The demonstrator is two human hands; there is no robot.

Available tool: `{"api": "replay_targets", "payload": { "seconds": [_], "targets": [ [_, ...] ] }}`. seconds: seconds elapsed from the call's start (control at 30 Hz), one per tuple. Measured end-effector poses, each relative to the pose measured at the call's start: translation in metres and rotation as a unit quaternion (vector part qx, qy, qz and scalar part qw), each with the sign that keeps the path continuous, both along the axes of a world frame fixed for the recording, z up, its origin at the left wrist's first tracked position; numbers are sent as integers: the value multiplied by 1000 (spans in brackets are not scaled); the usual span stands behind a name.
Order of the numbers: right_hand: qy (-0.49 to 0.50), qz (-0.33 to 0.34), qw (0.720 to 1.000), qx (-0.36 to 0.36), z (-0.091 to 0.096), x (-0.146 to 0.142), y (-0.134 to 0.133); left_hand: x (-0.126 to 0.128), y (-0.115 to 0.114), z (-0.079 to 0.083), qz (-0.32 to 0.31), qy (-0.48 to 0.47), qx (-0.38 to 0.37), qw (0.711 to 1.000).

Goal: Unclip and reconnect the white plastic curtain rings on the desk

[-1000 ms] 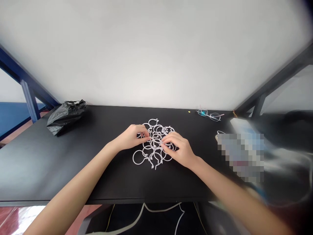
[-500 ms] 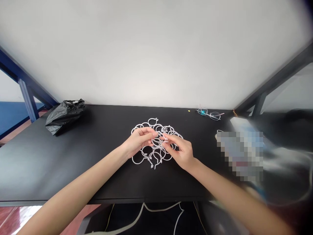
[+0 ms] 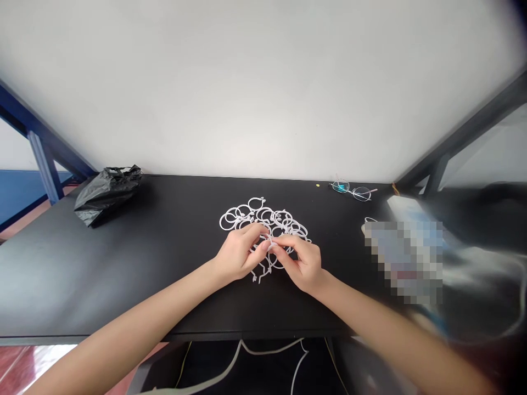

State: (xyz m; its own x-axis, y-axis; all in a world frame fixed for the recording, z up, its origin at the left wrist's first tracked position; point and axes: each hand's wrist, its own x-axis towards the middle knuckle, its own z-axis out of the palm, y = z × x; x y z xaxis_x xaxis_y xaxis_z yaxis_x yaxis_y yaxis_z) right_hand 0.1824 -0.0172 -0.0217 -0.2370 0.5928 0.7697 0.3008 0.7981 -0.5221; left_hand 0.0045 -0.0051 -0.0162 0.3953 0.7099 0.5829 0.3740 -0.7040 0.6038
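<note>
A loose pile of white plastic curtain rings (image 3: pixel 285 229), several with small clasp ends, lies on the black table (image 3: pixel 181 230). Above the front of the pile, my left hand (image 3: pixel 239 253) is closed, its thumb and fingers pinching one white curtain ring (image 3: pixel 270 240). My right hand (image 3: pixel 303 263) meets it from the other side, thumb and forefinger pinched on the same ring close to the left fingertips. Both hands cover much of that ring, so whether its ends are joined cannot be made out.
A crumpled black plastic bag (image 3: pixel 107 192) sits at the back left. Eyeglasses (image 3: pixel 351 190) rest near the wall at the back right, beside a tiny yellow bit (image 3: pixel 318 185). A blurred white box-like item (image 3: pixel 405 207) lies at the right. Cables (image 3: pixel 222 376) hang below the table edge.
My left hand has turned over and closed nearer to my right hand, now hiding the held ring more. The right hand has stayed nearly in place.
</note>
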Motion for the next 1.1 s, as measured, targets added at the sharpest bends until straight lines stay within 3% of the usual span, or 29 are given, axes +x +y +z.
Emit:
{"api": "replay_targets", "payload": {
  "seconds": [0.17, 0.53, 0.7, 0.83, 0.9, 0.97, 1.03, 1.1],
  "targets": [
    [-76, 23, 997, 21, 0, 1, 1, 0, 2, -4, 1, 10, 65, 998],
    [-63, 14, 997, 51, 0, -2, 0, 3, -5, 4, 7, 15, 13, 1000],
    [-67, 35, 997, 35, -3, -2, 0, 6, -7, 2, 1, 31, -19, 999],
    [-91, 49, 995, -1, -4, 3, 6, -2, 5, 9, 8, 86, -11, 996],
    [-73, 45, 996, -26, -3, 9, 10, -18, 19, 17, 56, 120, -4, 991],
    [-38, 30, 997, -56, -1, 15, 12, -42, 36, 23, 157, 152, -15, 976],
    [-21, 14, 996, -82, 1, 20, 14, -69, 53, 24, 269, 222, -25, 937],
    [-25, 4, 995, -93, 1, 23, 16, -93, 66, 20, 303, 293, -71, 904]
  ]
}}
